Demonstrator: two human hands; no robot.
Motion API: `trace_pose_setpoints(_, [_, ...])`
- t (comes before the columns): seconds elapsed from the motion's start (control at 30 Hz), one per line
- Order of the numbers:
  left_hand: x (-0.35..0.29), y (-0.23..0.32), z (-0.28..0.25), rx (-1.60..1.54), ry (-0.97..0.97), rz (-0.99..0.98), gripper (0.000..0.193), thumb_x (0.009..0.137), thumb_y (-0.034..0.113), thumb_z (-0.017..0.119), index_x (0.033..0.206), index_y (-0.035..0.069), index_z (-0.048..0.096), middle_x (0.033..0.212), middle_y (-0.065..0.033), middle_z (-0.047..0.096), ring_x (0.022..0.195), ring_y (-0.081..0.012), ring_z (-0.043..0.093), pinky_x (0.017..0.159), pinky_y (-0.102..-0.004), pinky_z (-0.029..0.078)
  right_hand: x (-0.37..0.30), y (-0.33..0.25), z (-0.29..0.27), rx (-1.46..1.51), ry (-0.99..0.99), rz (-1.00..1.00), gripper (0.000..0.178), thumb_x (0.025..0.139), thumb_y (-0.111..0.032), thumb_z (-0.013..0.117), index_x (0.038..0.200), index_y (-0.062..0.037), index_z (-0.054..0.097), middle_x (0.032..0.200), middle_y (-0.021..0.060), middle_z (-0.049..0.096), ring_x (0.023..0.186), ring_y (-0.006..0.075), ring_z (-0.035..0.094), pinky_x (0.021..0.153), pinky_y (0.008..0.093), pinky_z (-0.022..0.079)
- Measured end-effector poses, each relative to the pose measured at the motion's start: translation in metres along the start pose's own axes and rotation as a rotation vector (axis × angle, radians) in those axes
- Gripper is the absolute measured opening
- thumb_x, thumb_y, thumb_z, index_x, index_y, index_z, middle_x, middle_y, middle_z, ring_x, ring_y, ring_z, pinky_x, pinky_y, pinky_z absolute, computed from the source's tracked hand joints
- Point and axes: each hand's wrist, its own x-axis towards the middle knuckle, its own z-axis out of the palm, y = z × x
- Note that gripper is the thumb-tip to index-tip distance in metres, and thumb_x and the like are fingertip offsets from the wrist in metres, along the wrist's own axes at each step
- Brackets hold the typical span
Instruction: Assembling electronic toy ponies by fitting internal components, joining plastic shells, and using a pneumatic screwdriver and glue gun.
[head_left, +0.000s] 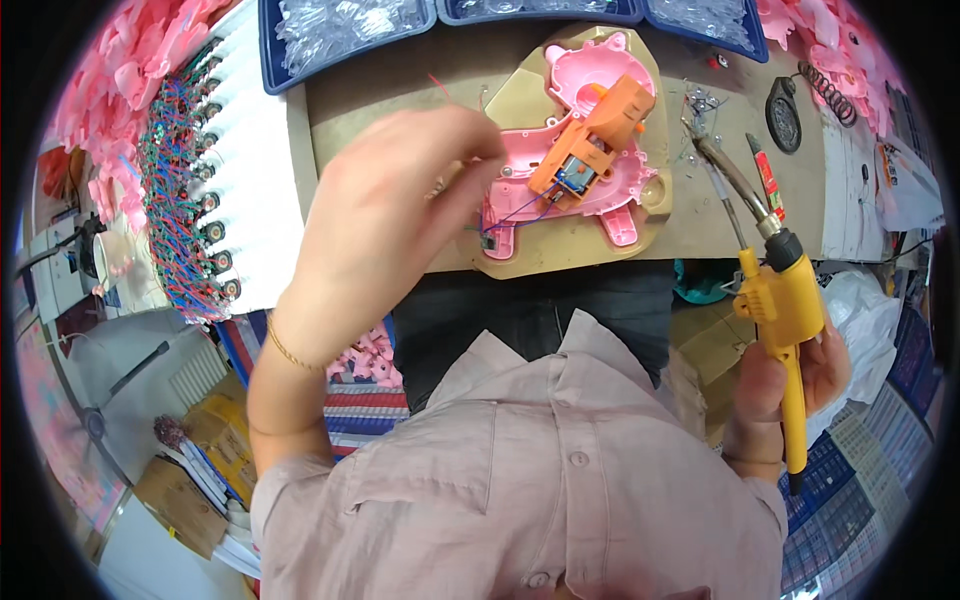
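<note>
My right hand (pixel 762 385) grips a yellow soldering gun (pixel 790 305) by its handle. Its long metal tip and a thin feed tube reach up over the bench. My left hand (pixel 385 185) is closed in a pinch over the left side of an open pink toy shell (pixel 585 75); what the fingertips hold is hidden. A thin red wire (pixel 440 88) sticks up behind that hand. In the shell sits an orange gear housing (pixel 610 115) with a small motor (pixel 577 174). Blue wires run from it to a small dark part (pixel 488 241) at the shell's lower left.
The shell lies on a tan fixture board (pixel 520 262). At left, a row of speakers with coloured wires (pixel 185 200) rests on white material. Blue trays (pixel 450 14) of clear parts line the back. A solder tangle (pixel 703 103), red cutter (pixel 766 178) and black stand (pixel 784 115) lie right.
</note>
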Motion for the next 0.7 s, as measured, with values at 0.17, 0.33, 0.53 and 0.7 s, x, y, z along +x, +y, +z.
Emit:
trace_pose_setpoints(0.17, [-0.011, 0.033, 0.031, 0.030, 0.393, -0.139, 0.015, 0.072, 0.009, 0.074, 0.084, 0.013, 0.066, 0.079, 0.0007, 0.064, 0.080, -0.0195, 0.058, 0.078, -0.0336, 0.037, -0.010, 0.005, 0.004, -0.080, 0.156, 0.139, 0.057, 0.087, -0.035, 0.067, 0.131, -0.0099, 0.039, 0.130, 0.0187, 0.051, 0.119, 0.0313, 0.053, 0.102, 0.0457, 0.043])
trace_pose_setpoints(0.33, [-0.016, 0.037, 0.056, 0.082, 0.439, -0.178, 0.016, 0.070, 0.011, 0.075, 0.083, 0.015, 0.068, 0.081, 0.0038, 0.061, 0.081, -0.0201, 0.053, 0.079, -0.0337, 0.034, -0.017, 0.004, -0.002, 0.275, -0.112, 0.086, 0.065, 0.085, -0.021, 0.072, 0.136, -0.0132, 0.033, 0.136, 0.0292, 0.043, 0.125, 0.0365, 0.048, 0.103, 0.0456, 0.040])
trace_pose_setpoints(0.53, [-0.014, 0.040, 0.056, -0.032, 0.373, -0.270, 0.011, 0.070, 0.013, 0.075, 0.080, 0.015, 0.068, 0.079, 0.0040, 0.057, 0.080, -0.0188, 0.048, 0.077, -0.0330, 0.033, -0.018, 0.013, 0.010, 0.304, -0.150, -0.053, 0.063, 0.087, -0.017, 0.069, 0.136, -0.0038, 0.032, 0.126, 0.0420, 0.044, 0.112, 0.0400, 0.057, 0.093, 0.0424, 0.047])
trace_pose_setpoints(0.7, [-0.012, 0.040, 0.055, -0.066, 0.355, -0.293, 0.009, 0.070, 0.014, 0.073, 0.077, 0.014, 0.067, 0.076, 0.0034, 0.055, 0.076, -0.0184, 0.046, 0.074, -0.0326, 0.033, -0.011, 0.002, 0.014, 0.441, -0.251, 0.079, 0.061, 0.088, -0.028, 0.069, 0.136, -0.0140, 0.034, 0.134, 0.0277, 0.045, 0.121, 0.0329, 0.050, 0.101, 0.0427, 0.041])
